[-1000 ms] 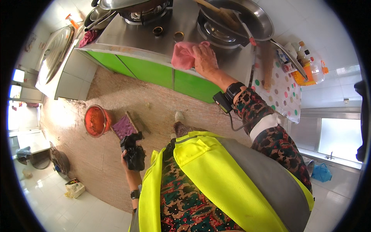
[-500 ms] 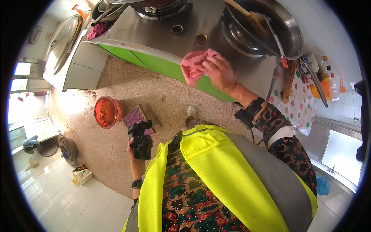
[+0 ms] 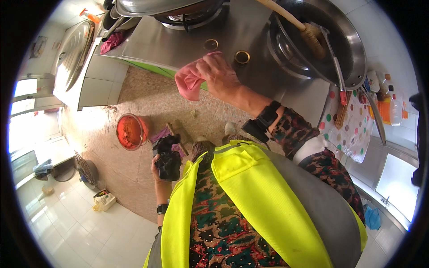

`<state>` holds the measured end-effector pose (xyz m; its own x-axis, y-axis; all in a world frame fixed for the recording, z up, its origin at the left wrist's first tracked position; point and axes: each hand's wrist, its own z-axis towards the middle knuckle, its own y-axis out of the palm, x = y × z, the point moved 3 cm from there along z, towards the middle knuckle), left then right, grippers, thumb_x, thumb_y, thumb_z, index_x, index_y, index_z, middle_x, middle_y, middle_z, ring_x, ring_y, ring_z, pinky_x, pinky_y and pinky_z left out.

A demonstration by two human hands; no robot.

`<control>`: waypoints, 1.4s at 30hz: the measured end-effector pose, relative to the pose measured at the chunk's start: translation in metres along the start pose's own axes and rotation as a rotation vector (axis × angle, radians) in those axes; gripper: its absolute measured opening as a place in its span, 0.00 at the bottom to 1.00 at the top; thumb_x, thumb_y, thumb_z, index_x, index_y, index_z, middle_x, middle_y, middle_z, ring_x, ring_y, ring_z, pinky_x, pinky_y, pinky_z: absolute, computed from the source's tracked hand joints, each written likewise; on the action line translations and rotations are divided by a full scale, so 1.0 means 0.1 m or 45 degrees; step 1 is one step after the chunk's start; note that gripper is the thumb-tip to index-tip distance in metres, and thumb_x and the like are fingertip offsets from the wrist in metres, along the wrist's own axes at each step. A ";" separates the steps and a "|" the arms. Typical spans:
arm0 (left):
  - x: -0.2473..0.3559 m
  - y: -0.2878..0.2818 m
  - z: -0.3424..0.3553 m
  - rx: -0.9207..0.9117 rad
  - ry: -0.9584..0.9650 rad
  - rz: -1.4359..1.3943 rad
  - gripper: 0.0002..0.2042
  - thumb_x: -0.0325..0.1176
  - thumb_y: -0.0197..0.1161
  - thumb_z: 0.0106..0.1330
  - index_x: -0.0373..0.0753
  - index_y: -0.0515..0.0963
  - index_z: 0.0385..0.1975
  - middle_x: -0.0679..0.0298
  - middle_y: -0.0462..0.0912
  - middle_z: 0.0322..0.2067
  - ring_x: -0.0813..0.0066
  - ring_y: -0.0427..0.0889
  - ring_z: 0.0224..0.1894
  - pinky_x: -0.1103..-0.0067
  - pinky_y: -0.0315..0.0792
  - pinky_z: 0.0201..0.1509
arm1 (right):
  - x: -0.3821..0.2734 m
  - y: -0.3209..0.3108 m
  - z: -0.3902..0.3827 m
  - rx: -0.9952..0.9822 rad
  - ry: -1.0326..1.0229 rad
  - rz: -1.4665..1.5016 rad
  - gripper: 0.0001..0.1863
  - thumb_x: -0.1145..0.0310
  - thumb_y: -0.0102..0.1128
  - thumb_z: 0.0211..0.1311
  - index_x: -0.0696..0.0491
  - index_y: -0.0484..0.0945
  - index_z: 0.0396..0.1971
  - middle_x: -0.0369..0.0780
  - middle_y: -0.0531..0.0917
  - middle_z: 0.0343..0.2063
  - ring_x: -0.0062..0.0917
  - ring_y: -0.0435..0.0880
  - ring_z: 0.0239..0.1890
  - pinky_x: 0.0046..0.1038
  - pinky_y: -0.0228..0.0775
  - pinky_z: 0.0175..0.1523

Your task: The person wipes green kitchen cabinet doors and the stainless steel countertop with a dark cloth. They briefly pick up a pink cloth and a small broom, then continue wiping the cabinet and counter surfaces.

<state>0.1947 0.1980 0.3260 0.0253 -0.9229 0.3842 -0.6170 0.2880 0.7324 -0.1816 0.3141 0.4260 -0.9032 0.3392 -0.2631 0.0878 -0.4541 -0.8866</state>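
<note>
far l: big round metal lid (image 3: 73,56) on white-tiled counter (image 3: 96,69); below it, dark basket-like thing (image 3: 88,170) by wall, then a whitish carton (image 3: 105,203) on white floor tiles. next r, dk pink cloth (image 3: 112,43) bunched at l corner of steel stovetop (image 3: 145,38), just beside dark pans. orange-red bucket (image 3: 145,128) stands upright on speckled brown floor, reddish residue inside. l hand (image 3: 157,169) low, well below stove level, grasping black crumpled bundle (image 3: 170,160); most fingers hidden behind it. purple thing w/ wooden bar (image 3: 161,134) on floor beyond, partly covered from view by bundle. up top, metal lid over pan (image 3: 149,6) at l burner. ctr: pink cloth (image 3: 190,81) gripped in r hand (image 3: 220,79), fingers curled round its r end, loose part hanging l past stove's front edge; can't tell if cloth touches steel. two gold-rimmed round fittings (image 3: 242,56) set in stovetop just beyond r hand. r burner: wok (image 3: 357,58), tilted, w/ wooden-handled brush (image 3: 314,41) & red-tipped utensil (image 3: 333,60) in it. far r: polka-dot cover (image 3: 355,140), bottles (image 3: 395,109) near it, one w/ orange liquid.
</note>
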 end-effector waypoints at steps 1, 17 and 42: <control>0.03 -0.03 0.03 0.016 -0.014 -0.002 0.28 0.52 0.51 0.64 0.33 0.73 0.53 0.52 0.81 0.45 0.54 0.82 0.43 0.65 0.78 0.49 | 0.02 -0.03 -0.04 -0.019 0.025 -0.016 0.21 0.71 0.56 0.54 0.56 0.70 0.50 0.49 0.72 0.53 0.45 0.71 0.53 0.44 0.69 0.54; 1.45 -0.66 0.84 0.176 -0.119 -0.005 0.25 0.48 0.53 0.64 0.34 0.74 0.52 0.51 0.82 0.41 0.54 0.83 0.41 0.66 0.79 0.46 | -0.16 -0.24 -0.04 -0.066 0.422 -0.130 0.14 0.74 0.61 0.44 0.55 0.72 0.34 0.45 0.76 0.46 0.42 0.72 0.55 0.41 0.67 0.55; 1.70 -0.36 0.95 -0.251 -0.330 0.092 0.24 0.45 0.53 0.65 0.34 0.73 0.54 0.54 0.82 0.43 0.58 0.82 0.45 0.65 0.77 0.51 | -0.06 -0.26 0.50 -0.626 0.947 -0.176 0.24 0.67 0.57 0.45 0.66 0.77 0.43 0.56 0.79 0.48 0.47 0.77 0.54 0.39 0.70 0.60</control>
<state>0.1463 0.0059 0.3114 -0.2295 -0.9254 0.3016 -0.4452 0.3753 0.8130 -0.1998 0.2829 0.4698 -0.4286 0.8876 -0.1687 0.3224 -0.0242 -0.9463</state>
